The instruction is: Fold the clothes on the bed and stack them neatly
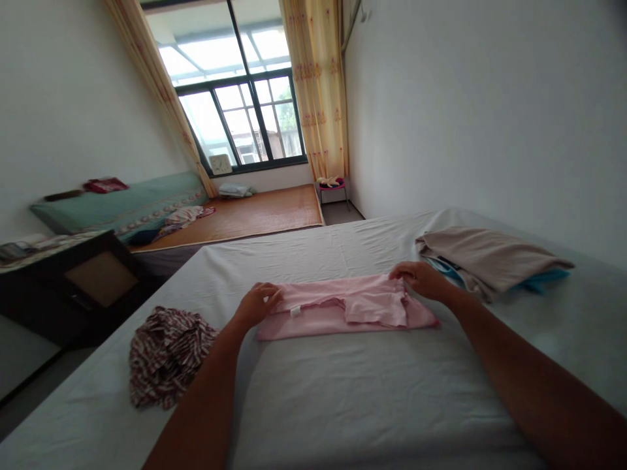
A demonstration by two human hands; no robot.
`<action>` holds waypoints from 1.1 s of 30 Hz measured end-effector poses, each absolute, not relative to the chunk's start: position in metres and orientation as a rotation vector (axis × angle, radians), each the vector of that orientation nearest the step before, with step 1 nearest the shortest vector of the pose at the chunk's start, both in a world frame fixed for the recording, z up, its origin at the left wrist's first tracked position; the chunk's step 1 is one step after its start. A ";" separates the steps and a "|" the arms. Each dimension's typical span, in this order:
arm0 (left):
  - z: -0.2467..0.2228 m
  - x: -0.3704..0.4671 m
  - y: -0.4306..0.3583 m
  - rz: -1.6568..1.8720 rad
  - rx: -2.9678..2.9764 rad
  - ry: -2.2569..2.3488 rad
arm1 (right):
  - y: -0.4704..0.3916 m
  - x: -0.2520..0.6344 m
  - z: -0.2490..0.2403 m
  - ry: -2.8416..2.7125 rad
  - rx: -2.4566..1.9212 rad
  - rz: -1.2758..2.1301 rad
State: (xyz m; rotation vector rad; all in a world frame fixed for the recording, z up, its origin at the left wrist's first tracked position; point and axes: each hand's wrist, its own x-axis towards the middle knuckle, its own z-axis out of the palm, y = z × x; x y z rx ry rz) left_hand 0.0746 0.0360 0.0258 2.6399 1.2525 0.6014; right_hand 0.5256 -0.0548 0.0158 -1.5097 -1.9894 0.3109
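A pink shirt (313,320) lies folded into a long strip on the white sheet, with a small white tag near its left part and a sleeve laid over its right part. At its far left corner, my left hand (258,304) pinches the cloth between thumb and fingers. My right hand (421,281) grips the far edge at the right end, its fingertips partly hidden by the fabric. Left of my left forearm sits a crumpled brown-and-white patterned garment (169,356). Beyond my right wrist lies a folded beige garment (490,258) over a blue one (548,281).
The white-sheeted bed (372,405) spans the foreground. A dark cabinet (73,294) stands at left. Behind is a second bed with a brown mat (274,209), below a window (245,117) with a clock (220,164). A small stool (333,186) stands by the right wall.
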 end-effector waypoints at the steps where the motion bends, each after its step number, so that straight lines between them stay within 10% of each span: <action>1: 0.023 0.077 0.036 0.645 2.661 1.269 | -0.054 0.522 0.013 -1.976 -1.503 0.273; 33: 0.015 0.085 0.029 0.388 2.488 1.681 | -0.046 0.516 -0.011 -2.114 -1.595 0.175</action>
